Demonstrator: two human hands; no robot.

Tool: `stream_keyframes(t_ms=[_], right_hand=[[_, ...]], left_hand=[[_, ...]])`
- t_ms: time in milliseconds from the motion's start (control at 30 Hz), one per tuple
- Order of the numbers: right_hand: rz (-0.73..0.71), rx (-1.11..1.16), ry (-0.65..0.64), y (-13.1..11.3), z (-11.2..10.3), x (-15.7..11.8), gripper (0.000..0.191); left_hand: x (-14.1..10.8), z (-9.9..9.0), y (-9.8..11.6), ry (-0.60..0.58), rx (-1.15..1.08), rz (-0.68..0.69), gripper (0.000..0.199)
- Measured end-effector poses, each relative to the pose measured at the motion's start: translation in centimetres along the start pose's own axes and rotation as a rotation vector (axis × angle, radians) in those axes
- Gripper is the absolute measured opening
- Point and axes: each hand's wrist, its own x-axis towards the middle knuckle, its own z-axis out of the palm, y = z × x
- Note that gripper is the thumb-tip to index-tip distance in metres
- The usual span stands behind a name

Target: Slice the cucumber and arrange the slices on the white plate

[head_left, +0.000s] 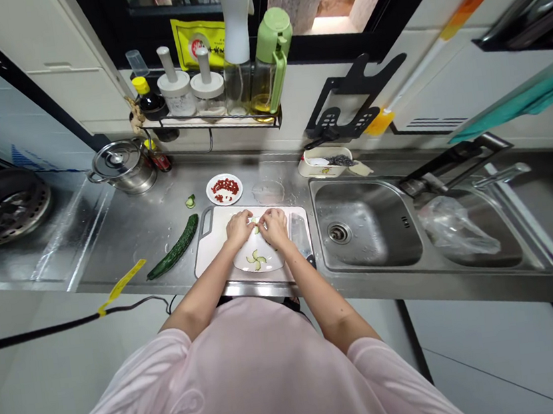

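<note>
Mid-frame, your left hand (pixel 239 229) and right hand (pixel 274 227) both meet at cucumber slices (pixel 257 229), grip hard to tell, with more slices (pixel 256 260) lower on the plate (pixel 274 262).

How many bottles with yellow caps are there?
2: a dark bottle at the left end of the shelf and a smaller bottle on the counter beside the pot. Others may be hidden.

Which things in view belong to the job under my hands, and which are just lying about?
Likely in the job:
cucumber slices
white plate
cutting board
knife
long cucumber
perhaps the dish of red pieces

Apparently just lying about:
lidded pot
plastic bag
green-topped bottle
</note>
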Motion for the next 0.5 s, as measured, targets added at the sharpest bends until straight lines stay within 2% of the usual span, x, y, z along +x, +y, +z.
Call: stream_keyframes(t_ms=[500], right_hand=[[0.035, 0.027, -0.036, -0.49, -0.32, 0.08, 0.012]], left_hand=[[-0.07, -0.19, 0.24, -0.006, -0.004, -0.019, 0.025]])
